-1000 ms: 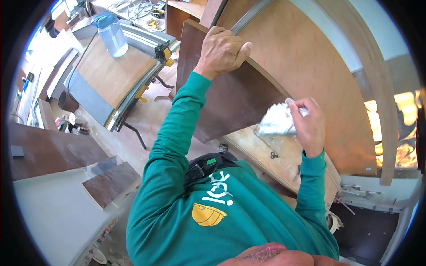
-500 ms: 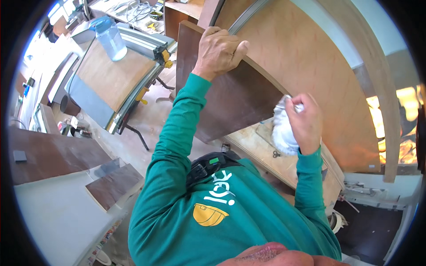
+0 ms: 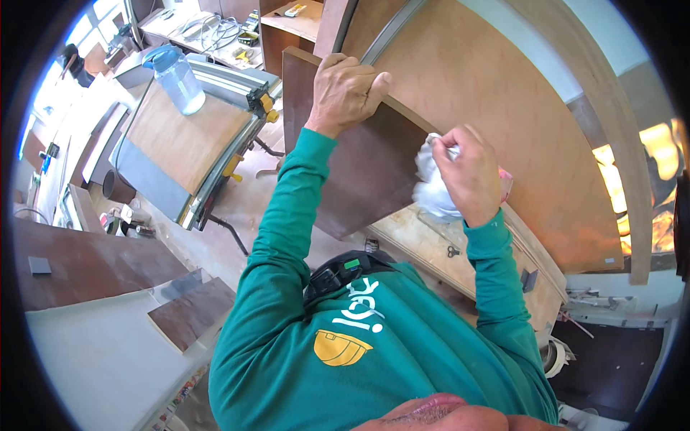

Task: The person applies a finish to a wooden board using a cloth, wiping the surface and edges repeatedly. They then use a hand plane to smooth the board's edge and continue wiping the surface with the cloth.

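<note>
My left hand (image 3: 345, 93) is closed over the upper edge of a dark brown board (image 3: 352, 169), thumb on the near side of its paler edge strip. The board stands tilted in front of me. In my right hand (image 3: 471, 176) a crumpled white cloth (image 3: 433, 190) is pinched, and it hangs by the board's right end. Whether the cloth touches the board I cannot tell. Something small and pink (image 3: 506, 184) shows just behind that hand, too little of it to name.
A large wood panel (image 3: 517, 136) stands behind the board. Under my right arm is a wooden worktop (image 3: 410, 233) with a small black item (image 3: 453, 251). At left, a water bottle (image 3: 183, 86) sits on a yellow-clamped work table (image 3: 172, 136). Brown boards (image 3: 93, 248) lie nearer.
My right hand and the cloth have moved left and upward along the board. My left hand keeps its grip, with it and the board slightly lower in view.
</note>
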Demonstrator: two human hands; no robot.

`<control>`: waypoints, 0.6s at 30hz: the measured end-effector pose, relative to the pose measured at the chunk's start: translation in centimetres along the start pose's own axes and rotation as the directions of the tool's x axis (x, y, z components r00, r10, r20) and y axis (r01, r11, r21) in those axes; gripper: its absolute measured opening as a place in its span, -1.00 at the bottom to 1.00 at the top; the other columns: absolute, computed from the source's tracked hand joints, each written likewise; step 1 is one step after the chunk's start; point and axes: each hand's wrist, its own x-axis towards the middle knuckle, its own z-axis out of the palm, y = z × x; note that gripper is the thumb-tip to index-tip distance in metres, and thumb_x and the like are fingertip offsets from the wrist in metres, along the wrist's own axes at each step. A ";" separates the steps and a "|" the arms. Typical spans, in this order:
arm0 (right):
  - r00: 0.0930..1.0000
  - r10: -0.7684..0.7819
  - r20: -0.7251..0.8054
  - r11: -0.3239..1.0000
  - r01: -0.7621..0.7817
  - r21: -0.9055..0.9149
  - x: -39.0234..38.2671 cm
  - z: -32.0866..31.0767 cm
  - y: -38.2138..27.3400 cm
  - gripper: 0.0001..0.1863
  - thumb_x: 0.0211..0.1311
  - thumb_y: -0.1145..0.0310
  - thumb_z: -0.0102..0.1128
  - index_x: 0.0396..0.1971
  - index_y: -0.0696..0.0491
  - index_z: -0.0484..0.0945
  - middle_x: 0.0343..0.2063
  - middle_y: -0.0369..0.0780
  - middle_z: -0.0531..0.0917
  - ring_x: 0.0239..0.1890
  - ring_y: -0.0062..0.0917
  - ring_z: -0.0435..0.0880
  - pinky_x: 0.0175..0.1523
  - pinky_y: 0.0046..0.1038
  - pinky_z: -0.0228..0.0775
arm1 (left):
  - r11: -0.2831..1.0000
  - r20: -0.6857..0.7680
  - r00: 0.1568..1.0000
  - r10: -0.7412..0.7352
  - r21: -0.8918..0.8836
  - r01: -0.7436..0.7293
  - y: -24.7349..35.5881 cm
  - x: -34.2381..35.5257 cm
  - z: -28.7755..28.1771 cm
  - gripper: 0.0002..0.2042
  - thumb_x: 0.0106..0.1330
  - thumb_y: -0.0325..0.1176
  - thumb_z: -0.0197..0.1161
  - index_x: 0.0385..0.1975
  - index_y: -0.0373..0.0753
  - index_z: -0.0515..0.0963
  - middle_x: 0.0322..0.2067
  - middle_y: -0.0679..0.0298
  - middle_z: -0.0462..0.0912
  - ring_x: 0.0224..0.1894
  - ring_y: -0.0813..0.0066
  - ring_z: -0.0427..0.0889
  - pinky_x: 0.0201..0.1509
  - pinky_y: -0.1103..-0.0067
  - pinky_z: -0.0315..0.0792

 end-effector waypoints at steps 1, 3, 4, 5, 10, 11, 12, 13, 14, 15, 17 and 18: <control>1.000 -0.004 -0.001 1.000 0.004 -0.001 0.1 0.2 0.0 -0.82 0.30 0.39 0.38 -0.39 0.14 0.57 -0.38 -0.06 0.63 -0.32 -0.08 0.66 -0.14 -0.16 0.47 | 1.000 -0.002 1.000 0.003 -0.003 -0.003 0.1 0.1 0.0 -0.54 0.51 -0.13 0.20 -0.71 -0.16 0.55 -0.66 0.27 0.54 -0.50 0.18 0.54 -0.07 0.33 0.42; 0.999 0.033 0.019 0.999 -0.033 -0.016 -1.2 -0.8 1.7 -0.82 0.31 0.39 0.38 -0.39 0.15 0.56 -0.37 -0.06 0.65 -0.31 -0.08 0.68 -0.13 -0.14 0.47 | 1.000 -0.017 1.000 0.001 -0.001 -0.001 0.0 -0.1 -0.4 -0.55 0.51 -0.15 0.21 -0.71 -0.16 0.55 -0.66 0.27 0.54 -0.50 0.19 0.54 -0.06 0.33 0.42; 0.998 0.058 0.020 0.997 -0.057 -0.044 -2.4 -1.9 2.5 -0.82 0.31 0.39 0.38 -0.38 0.14 0.56 -0.36 -0.06 0.65 -0.30 -0.07 0.68 -0.13 -0.14 0.47 | 1.000 -0.027 1.000 0.005 -0.003 -0.005 0.1 0.0 -0.6 -0.55 0.50 -0.15 0.21 -0.71 -0.16 0.55 -0.66 0.28 0.55 -0.50 0.19 0.54 -0.06 0.33 0.42; 0.996 0.093 0.018 0.993 -0.091 -0.072 -3.4 -2.7 3.0 -0.82 0.32 0.39 0.38 -0.38 0.14 0.56 -0.36 -0.06 0.65 -0.30 -0.07 0.68 -0.13 -0.13 0.47 | 1.000 -0.029 1.000 0.010 -0.012 -0.011 0.4 0.0 -0.5 -0.56 0.50 -0.16 0.21 -0.70 -0.16 0.55 -0.66 0.28 0.55 -0.50 0.20 0.55 -0.06 0.33 0.42; 0.999 0.022 0.025 0.998 -0.021 -0.062 -1.2 -1.2 -0.1 -0.84 0.34 0.39 0.34 -0.37 0.13 0.55 -0.36 -0.05 0.63 -0.29 -0.08 0.67 -0.17 -0.14 0.46 | 1.000 0.020 1.000 -0.014 -0.009 0.014 0.4 0.0 -0.5 -0.59 0.49 -0.18 0.21 -0.67 -0.15 0.59 -0.65 0.28 0.57 -0.49 0.22 0.57 -0.02 0.33 0.43; 1.000 -0.001 0.010 0.998 0.002 -0.068 -0.7 -0.5 -0.3 -0.83 0.34 0.39 0.34 -0.38 0.13 0.54 -0.37 -0.05 0.62 -0.29 -0.08 0.67 -0.17 -0.13 0.46 | 1.000 0.023 1.000 -0.017 -0.004 0.017 0.4 0.2 -0.7 -0.60 0.48 -0.19 0.21 -0.67 -0.15 0.60 -0.64 0.28 0.58 -0.49 0.22 0.57 -0.02 0.33 0.43; 1.000 -0.027 -0.001 0.997 0.027 -0.075 -0.3 0.4 0.1 -0.83 0.34 0.39 0.33 -0.38 0.13 0.54 -0.37 -0.04 0.61 -0.29 -0.07 0.66 -0.17 -0.12 0.46 | 0.999 0.060 0.998 -0.018 0.031 0.016 0.2 0.2 -0.7 -0.61 0.48 -0.19 0.21 -0.66 -0.16 0.61 -0.63 0.28 0.60 -0.48 0.23 0.58 -0.02 0.33 0.43; 0.998 -0.055 -0.012 0.995 0.054 -0.082 -0.2 0.8 0.3 -0.83 0.34 0.39 0.33 -0.39 0.12 0.53 -0.37 -0.03 0.61 -0.29 -0.06 0.66 -0.18 -0.12 0.46 | 1.000 0.052 0.999 -0.001 0.007 0.001 0.3 0.4 -0.4 -0.61 0.48 -0.20 0.21 -0.66 -0.16 0.60 -0.63 0.28 0.60 -0.48 0.22 0.57 -0.02 0.33 0.43; 0.997 -0.077 -0.025 0.997 0.076 -0.019 -0.7 0.3 0.9 -0.82 0.34 0.39 0.32 -0.39 0.12 0.52 -0.37 -0.03 0.61 -0.29 -0.04 0.65 -0.17 -0.08 0.47 | 1.000 0.038 0.999 0.004 -0.002 -0.004 0.3 0.4 -0.5 -0.60 0.48 -0.20 0.21 -0.66 -0.16 0.60 -0.63 0.28 0.60 -0.48 0.22 0.57 -0.02 0.33 0.43; 1.000 -0.016 0.010 0.999 0.017 -0.034 -1.6 -1.0 1.6 -0.82 0.35 0.39 0.32 -0.39 0.12 0.51 -0.37 -0.04 0.61 -0.29 -0.05 0.65 -0.15 -0.08 0.48 | 1.000 0.021 1.000 0.002 -0.010 -0.002 0.2 0.3 -0.6 -0.60 0.49 -0.20 0.21 -0.67 -0.16 0.60 -0.62 0.27 0.60 -0.49 0.22 0.57 -0.02 0.33 0.43; 1.000 0.022 0.006 0.987 -0.021 -0.161 -4.3 -4.0 4.0 -0.82 0.36 0.40 0.33 -0.40 0.13 0.53 -0.37 -0.05 0.62 -0.28 -0.09 0.67 -0.12 -0.12 0.50 | 1.000 0.015 1.000 -0.003 0.010 0.003 0.1 0.2 -0.6 -0.58 0.50 -0.18 0.20 -0.68 -0.17 0.58 -0.63 0.27 0.59 -0.49 0.21 0.55 -0.03 0.33 0.43; 0.999 -0.002 -0.041 0.962 -0.009 -0.272 -5.4 -5.2 5.4 -0.82 0.36 0.40 0.34 -0.40 0.14 0.54 -0.36 -0.05 0.64 -0.27 -0.12 0.69 -0.11 -0.14 0.51 | 1.000 0.012 1.000 -0.001 0.012 0.001 0.3 0.3 -0.3 -0.58 0.50 -0.17 0.20 -0.68 -0.17 0.58 -0.63 0.27 0.59 -0.49 0.21 0.55 -0.04 0.33 0.43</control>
